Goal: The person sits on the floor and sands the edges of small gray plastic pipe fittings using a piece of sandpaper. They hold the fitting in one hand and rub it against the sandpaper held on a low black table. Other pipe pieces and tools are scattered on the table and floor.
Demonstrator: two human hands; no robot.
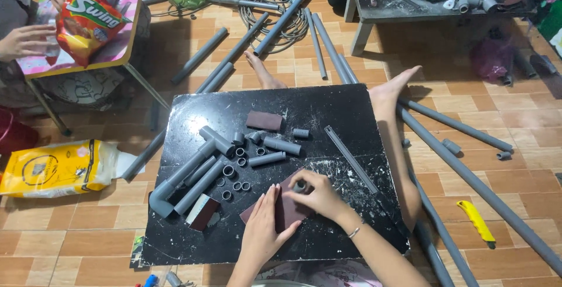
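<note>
1. The black board (328,117) lies on the tiled floor, holding grey pipe pieces.
2. Long grey pipes (468,173) lie on the floor at three o'clock of the board; a yellow bag (55,170) lies at nine o'clock.
3. A pipe with an elbow (175,184) lies at ten o'clock of the hands, with short rings (231,173) just beside it.
4. The sheet of sandpaper (287,211) lies near the board's six o'clock edge. The left hand (263,225) rests flat on it, fingers straight, gripping nothing.
5. The right hand (319,196) has its fingers closed around a small grey pipe piece (300,187), pressing it on the sandpaper.
6. The step in hand looks like sanding the piece's end; the next move likely calls for steady rubbing while the left hand pins the sheet.
</note>
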